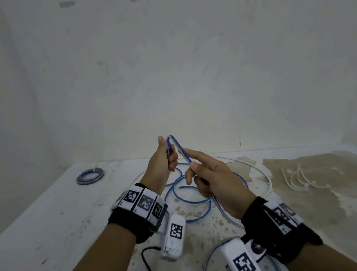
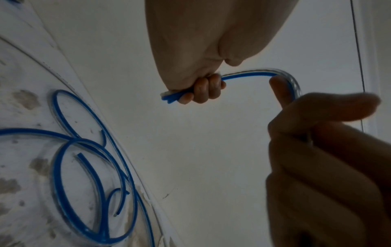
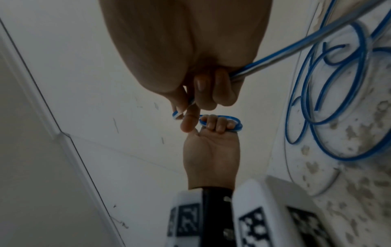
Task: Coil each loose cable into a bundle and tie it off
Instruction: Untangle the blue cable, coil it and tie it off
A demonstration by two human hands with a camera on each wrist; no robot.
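Note:
A clear cable with a blue stripe [image 1: 180, 152] arches between my two raised hands above the table. My left hand [image 1: 164, 157] grips its end in a fist, thumb up; the cut end [image 2: 169, 97] sticks out below the curled fingers. My right hand [image 1: 197, 173] holds the cable further along, index finger stretched along it and the other fingers curled round it [image 3: 211, 93]. The rest of the cable lies in loose blue loops [image 1: 190, 201] on the table [image 1: 48, 219] under the hands.
A coiled and tied cable bundle [image 1: 90, 176] lies at the table's far left. White cable ties [image 1: 297, 179] lie on a brownish stained patch at the right. A clear tube [image 1: 265, 176] curves round the loops. The wall rises close behind the table.

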